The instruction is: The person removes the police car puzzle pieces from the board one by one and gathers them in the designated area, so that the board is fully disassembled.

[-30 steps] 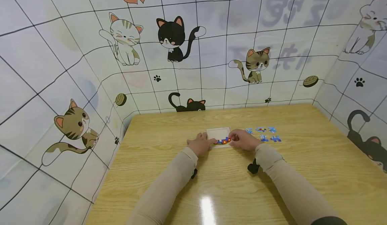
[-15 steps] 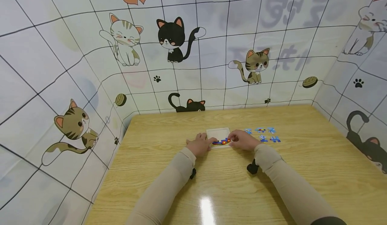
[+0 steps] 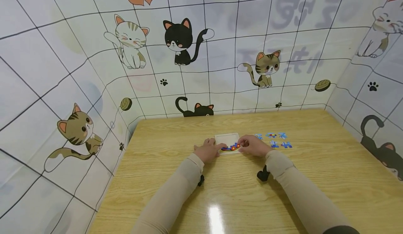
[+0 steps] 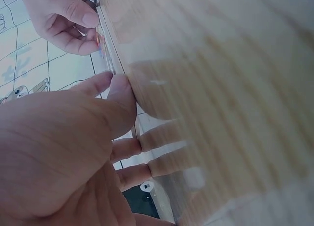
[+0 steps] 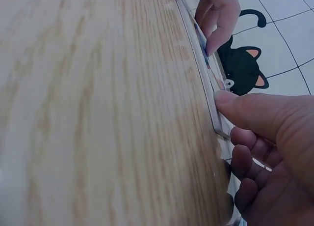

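Note:
In the head view, a shallow pale puzzle tray lies on the table with a row of joined red, blue and yellow puzzle pieces along its near side. My left hand is at the tray's left, index finger reaching over the row and its thumb at the near rim in the left wrist view. At the row's right end my right hand pinches a puzzle piece, mostly covered by the fingertips. The right wrist view shows that thumb at the tray rim, other fingers curled beneath.
Several loose blue puzzle pieces lie on the wooden table right of the tray, beyond my right hand. A white cloth with printed cats hangs behind the table and at both sides.
My left index finger has drawn back slightly to the left, showing more of the puzzle row. My right hand stays at the row's right end.

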`<state>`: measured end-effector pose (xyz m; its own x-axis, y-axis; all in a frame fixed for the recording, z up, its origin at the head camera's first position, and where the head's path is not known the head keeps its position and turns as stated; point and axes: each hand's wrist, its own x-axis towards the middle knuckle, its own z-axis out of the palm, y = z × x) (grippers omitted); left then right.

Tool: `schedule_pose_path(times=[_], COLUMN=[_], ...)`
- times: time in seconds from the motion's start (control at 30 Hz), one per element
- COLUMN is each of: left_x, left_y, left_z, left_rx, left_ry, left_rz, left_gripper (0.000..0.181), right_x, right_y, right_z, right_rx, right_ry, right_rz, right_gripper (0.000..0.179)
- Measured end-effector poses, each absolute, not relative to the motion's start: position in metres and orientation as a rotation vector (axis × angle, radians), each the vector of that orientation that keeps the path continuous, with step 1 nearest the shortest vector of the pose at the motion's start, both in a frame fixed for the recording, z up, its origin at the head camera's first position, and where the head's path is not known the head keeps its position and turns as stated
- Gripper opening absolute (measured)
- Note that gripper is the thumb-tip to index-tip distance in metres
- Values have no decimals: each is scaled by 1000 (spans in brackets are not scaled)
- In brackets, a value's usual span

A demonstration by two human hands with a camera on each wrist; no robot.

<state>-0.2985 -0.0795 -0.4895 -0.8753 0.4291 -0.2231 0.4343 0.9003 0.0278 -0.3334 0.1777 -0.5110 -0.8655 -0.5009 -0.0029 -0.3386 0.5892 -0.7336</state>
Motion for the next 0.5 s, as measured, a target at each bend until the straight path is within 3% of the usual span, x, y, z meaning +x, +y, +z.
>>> schedule_pose_path(times=[0.5], left_x=[-296], left_y=[-80], left_z=[-486], left_rx=[589], left_ry=[2843], left_rz=[39], left_gripper=[60], right_x=[-321], right_y=[209], right_z=[-499], right_rx=[-666], right_ry=[2691], right_rz=[-1110], right_gripper=[18])
